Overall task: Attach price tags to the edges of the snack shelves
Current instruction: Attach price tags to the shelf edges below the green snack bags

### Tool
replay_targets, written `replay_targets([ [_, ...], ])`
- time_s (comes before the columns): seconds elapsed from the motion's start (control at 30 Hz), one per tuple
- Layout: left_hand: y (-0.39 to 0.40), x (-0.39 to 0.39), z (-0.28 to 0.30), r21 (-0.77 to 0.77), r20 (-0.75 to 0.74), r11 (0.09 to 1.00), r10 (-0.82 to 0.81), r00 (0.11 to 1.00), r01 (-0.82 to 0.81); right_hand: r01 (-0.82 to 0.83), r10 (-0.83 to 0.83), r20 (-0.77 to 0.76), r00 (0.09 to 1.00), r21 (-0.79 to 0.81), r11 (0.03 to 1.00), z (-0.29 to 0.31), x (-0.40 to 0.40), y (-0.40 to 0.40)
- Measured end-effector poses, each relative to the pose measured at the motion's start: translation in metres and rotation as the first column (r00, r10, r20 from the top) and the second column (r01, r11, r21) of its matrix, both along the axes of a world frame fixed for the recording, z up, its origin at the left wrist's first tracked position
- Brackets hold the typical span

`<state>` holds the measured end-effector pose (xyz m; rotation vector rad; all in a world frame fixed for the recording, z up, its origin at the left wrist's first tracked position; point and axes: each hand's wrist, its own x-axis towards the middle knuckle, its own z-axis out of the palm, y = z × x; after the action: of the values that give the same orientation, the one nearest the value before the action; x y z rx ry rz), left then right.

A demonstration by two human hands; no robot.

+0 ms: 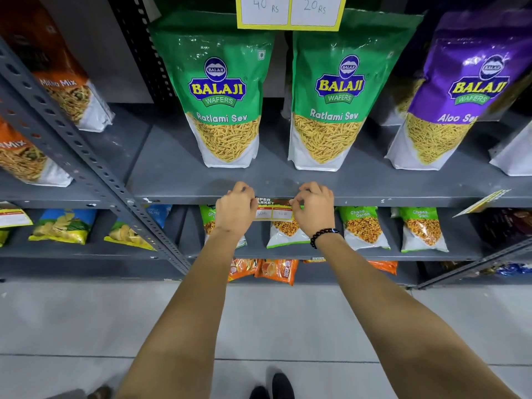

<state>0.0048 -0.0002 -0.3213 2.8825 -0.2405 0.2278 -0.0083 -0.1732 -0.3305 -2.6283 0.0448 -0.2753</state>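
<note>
Hands meet at the centre of the frame on the front edge of a grey shelf (374,194). The left hand (234,210) pinches the left end of a price tag (273,208), and the right hand (312,211), with a black bead bracelet (324,235) on its wrist, pinches the right end. The tag lies flat against the edge, below two green Ratlami Sev bags (226,93). A yellow tag (289,11) hangs at the upper centre.

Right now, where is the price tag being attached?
In the head view, the price tag sits centre-frame on the shelf edge, between the left hand and right hand, below the Ratlami Sev packs.
</note>
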Motion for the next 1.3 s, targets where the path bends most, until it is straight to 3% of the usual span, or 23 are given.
replay_targets([
  [0.2, -0.004, 0.002, 0.001, -0.016, -0.03, 0.999, 0.045, 0.999, -0.046, 0.059, -0.06, -0.061, 0.996, -0.016, 0.998, 0.005, 0.002, 0.005],
  [0.33, -0.005, 0.002, -0.002, -0.05, -0.027, 0.996, 0.074, 0.997, -0.075, 0.079, -0.079, -0.02, 0.997, 0.002, 0.997, 0.006, 0.0, 0.006],
  [0.73, -0.011, 0.008, -0.004, -0.014, -0.041, 0.993, 0.114, 0.993, -0.115, 0.104, -0.111, -0.017, 0.994, -0.234, 0.967, 0.0, 0.01, 0.016],
  [1.3, -0.017, 0.009, -0.007, -0.019, -0.058, 0.99, 0.135, 0.989, -0.136, -0.057, 0.027, -0.083, 0.996, -0.397, 0.916, 0.013, 0.022, 0.008],
])
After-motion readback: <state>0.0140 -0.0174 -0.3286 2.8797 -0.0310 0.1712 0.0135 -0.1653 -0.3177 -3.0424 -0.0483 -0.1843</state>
